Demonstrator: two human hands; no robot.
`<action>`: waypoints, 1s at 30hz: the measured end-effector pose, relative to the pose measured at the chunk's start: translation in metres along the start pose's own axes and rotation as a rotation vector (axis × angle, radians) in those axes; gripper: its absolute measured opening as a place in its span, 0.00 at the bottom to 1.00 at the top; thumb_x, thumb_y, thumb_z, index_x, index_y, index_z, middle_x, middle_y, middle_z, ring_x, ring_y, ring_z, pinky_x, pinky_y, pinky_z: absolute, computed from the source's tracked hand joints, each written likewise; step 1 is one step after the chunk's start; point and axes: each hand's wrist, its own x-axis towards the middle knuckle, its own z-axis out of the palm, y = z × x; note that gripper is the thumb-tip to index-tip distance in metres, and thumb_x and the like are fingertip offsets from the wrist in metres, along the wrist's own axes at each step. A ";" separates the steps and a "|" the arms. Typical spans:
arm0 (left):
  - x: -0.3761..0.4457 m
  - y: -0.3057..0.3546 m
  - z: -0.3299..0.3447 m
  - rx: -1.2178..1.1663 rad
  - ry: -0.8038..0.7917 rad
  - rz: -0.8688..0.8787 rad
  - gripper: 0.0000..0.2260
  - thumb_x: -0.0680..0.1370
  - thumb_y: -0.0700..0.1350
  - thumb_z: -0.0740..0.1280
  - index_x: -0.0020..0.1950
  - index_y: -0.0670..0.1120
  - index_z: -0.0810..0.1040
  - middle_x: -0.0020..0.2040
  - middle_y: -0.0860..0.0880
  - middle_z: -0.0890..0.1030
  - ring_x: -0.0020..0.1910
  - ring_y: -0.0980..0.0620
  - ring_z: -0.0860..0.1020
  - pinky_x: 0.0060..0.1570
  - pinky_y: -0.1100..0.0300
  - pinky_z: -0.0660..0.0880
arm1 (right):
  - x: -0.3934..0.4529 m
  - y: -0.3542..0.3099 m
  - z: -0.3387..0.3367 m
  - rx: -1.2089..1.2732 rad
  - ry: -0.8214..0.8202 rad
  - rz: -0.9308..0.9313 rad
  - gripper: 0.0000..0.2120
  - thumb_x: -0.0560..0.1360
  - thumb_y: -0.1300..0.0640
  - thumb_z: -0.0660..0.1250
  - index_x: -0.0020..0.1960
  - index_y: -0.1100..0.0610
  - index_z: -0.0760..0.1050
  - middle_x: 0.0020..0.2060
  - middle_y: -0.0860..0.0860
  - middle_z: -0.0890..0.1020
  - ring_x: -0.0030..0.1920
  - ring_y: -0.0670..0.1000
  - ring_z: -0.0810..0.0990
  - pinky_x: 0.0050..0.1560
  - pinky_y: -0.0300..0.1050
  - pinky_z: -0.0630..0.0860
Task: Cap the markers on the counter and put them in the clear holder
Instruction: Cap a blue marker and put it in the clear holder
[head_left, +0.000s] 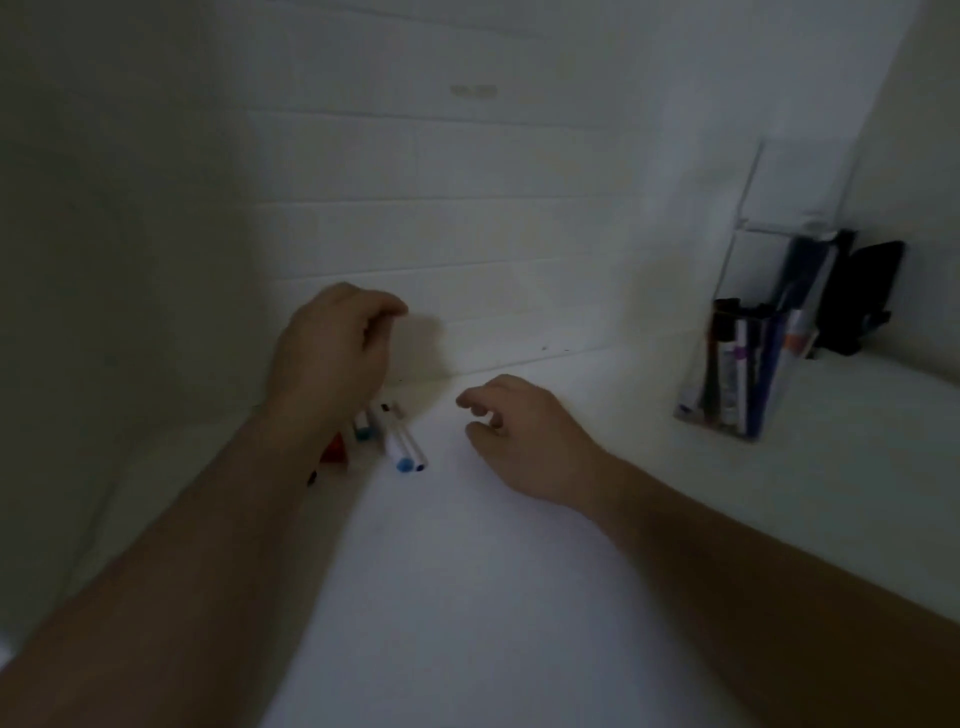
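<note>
Several white markers (399, 442) lie in a loose pile on the white counter (467, 597), partly hidden under my left forearm; blue ends face me. A red piece (334, 448) and a teal cap (363, 432) sit beside them. My left hand (332, 348) hovers over the pile with fingers loosely curled, and I see nothing held in it. My right hand (524, 436) floats just right of the markers, fingers curled and apart, empty. The clear holder (748, 364) stands at the far right and has several markers in it.
A white tiled wall (441, 234) rises right behind the counter. A dark object (862, 296) stands behind the holder against the right wall. The scene is dim and blurred.
</note>
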 end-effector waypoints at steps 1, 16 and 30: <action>0.002 -0.008 -0.003 0.014 0.033 -0.073 0.10 0.80 0.44 0.63 0.57 0.52 0.83 0.52 0.50 0.81 0.52 0.49 0.77 0.56 0.55 0.74 | 0.007 -0.009 0.007 0.013 -0.049 -0.011 0.16 0.79 0.55 0.64 0.66 0.51 0.77 0.57 0.49 0.78 0.47 0.45 0.74 0.56 0.40 0.72; -0.004 -0.018 0.022 0.138 -0.242 -0.185 0.13 0.78 0.42 0.62 0.54 0.56 0.84 0.56 0.49 0.81 0.56 0.45 0.78 0.58 0.50 0.76 | 0.032 -0.028 0.023 0.032 -0.238 -0.079 0.06 0.79 0.49 0.63 0.52 0.44 0.78 0.45 0.47 0.71 0.44 0.49 0.75 0.47 0.47 0.74; -0.008 -0.014 0.037 0.217 -0.343 -0.038 0.13 0.79 0.47 0.63 0.58 0.60 0.82 0.56 0.53 0.83 0.56 0.45 0.77 0.59 0.49 0.74 | -0.016 0.008 -0.028 -0.395 -0.283 -0.117 0.20 0.81 0.42 0.56 0.34 0.50 0.62 0.34 0.47 0.69 0.36 0.50 0.71 0.38 0.48 0.71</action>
